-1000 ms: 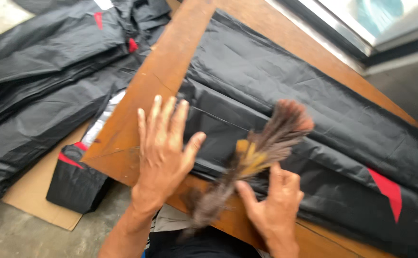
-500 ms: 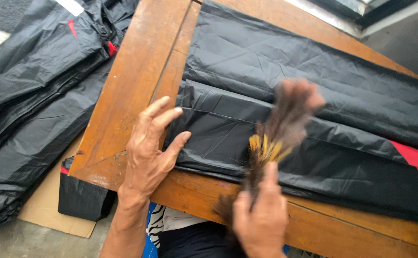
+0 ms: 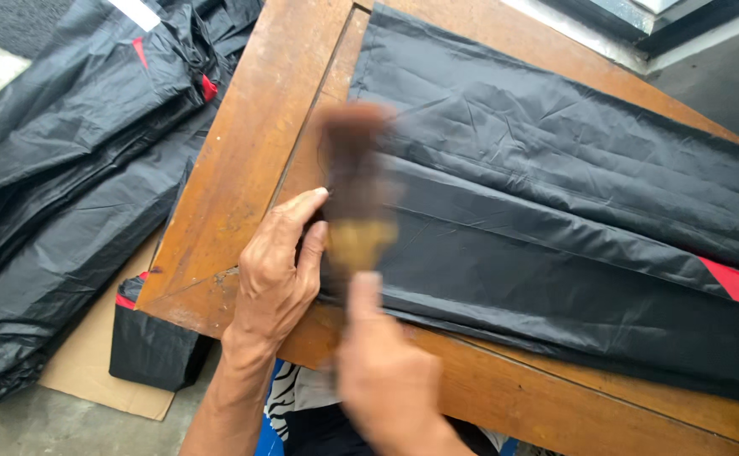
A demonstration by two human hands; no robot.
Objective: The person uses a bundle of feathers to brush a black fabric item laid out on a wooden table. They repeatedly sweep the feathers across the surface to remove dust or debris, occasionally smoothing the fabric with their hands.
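Left hand: left hand [image 3: 275,274] lies palm down with fingers spread narrow, pinning the near edge of the black garment [image 3: 572,211] to the wooden table [image 3: 243,160]; it holds nothing.
Right hand: right hand [image 3: 386,380] is closed around the handle of a feather duster [image 3: 354,181], blurred in mid-sweep.
Duster position: just beside the left fingers, head over the garment's left end.
Garment position: spread flat, ahead and right of both hands.
Surroundings: more black garments [image 3: 74,169] piled left of the hands, cardboard [image 3: 91,371] beneath.
Risk: a hard sweep could drag the smooth fabric and crease it, or strike the left fingers.
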